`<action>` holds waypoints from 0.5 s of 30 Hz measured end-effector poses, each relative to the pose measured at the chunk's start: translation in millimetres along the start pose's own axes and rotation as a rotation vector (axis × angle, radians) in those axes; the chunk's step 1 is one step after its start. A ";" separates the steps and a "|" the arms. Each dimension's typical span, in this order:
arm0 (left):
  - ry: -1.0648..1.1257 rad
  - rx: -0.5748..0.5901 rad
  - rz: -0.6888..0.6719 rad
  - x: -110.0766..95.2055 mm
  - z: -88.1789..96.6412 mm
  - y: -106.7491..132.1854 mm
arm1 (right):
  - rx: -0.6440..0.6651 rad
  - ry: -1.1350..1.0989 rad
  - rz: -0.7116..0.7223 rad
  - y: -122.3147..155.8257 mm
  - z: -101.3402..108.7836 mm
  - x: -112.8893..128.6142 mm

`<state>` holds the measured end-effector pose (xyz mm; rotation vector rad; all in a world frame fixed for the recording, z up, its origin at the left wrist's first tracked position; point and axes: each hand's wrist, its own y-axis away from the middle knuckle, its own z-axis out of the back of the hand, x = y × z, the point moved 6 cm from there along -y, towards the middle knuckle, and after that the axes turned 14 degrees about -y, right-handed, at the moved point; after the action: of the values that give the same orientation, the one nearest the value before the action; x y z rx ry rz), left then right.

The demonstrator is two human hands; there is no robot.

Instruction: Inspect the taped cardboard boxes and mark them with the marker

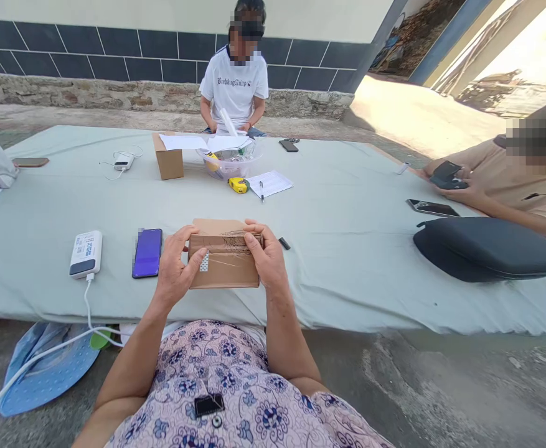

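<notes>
Left grip [178,264], right grip [269,258]; box [230,274] between, apparently open.

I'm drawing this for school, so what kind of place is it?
Probably an outdoor yard: see the tiled wall, sunlit ground and cloth-covered table.

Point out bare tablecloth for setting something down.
Widest: between the right hand and the black case, beyond the small black piece. Also left of the nearer power bank. Crowded: far middle, around cardboard box, plastic tub, tape measure.
</notes>
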<state>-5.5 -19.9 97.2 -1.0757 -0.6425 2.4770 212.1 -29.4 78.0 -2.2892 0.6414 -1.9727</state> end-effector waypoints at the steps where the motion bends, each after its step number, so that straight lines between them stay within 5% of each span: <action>1: -0.001 -0.004 0.013 3.2 -1.1 -0.8 | 0.019 -0.021 -0.015 -0.3 -2.4 -5.0; 15: 0.037 -0.040 0.073 22.5 -13.2 -3.0 | 0.029 0.027 -0.026 -0.1 -12.0 -14.4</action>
<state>-9.6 -2.8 77.6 -1.1764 -0.6560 2.5094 199.2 -21.7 66.8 -2.2694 0.5842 -2.0141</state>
